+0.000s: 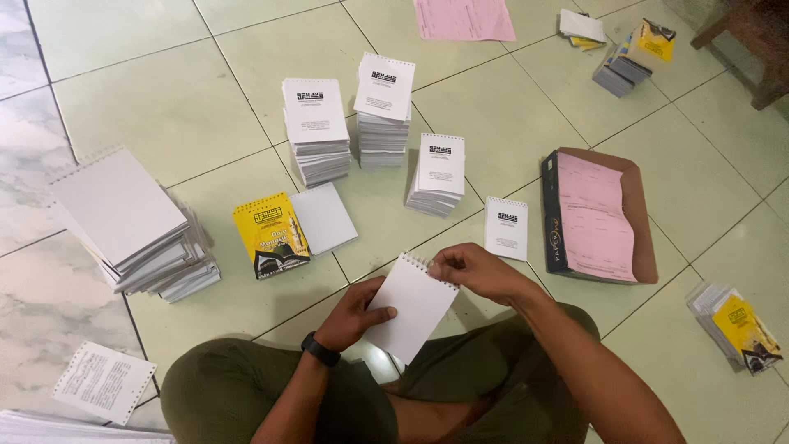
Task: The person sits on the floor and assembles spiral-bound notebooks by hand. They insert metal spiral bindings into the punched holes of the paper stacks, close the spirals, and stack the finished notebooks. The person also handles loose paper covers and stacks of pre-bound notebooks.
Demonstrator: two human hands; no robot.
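White spiral notepad pinched by both grips: left hand at its edge, right hand on the top coil; fingertips hidden. Bottom-left paper stack cut off.

I see pale green tile floor w/ dark grout lines, marbled white tiles at left edge. Brown wooden furniture leg top right corner. Light even, soft, no hard shadows.
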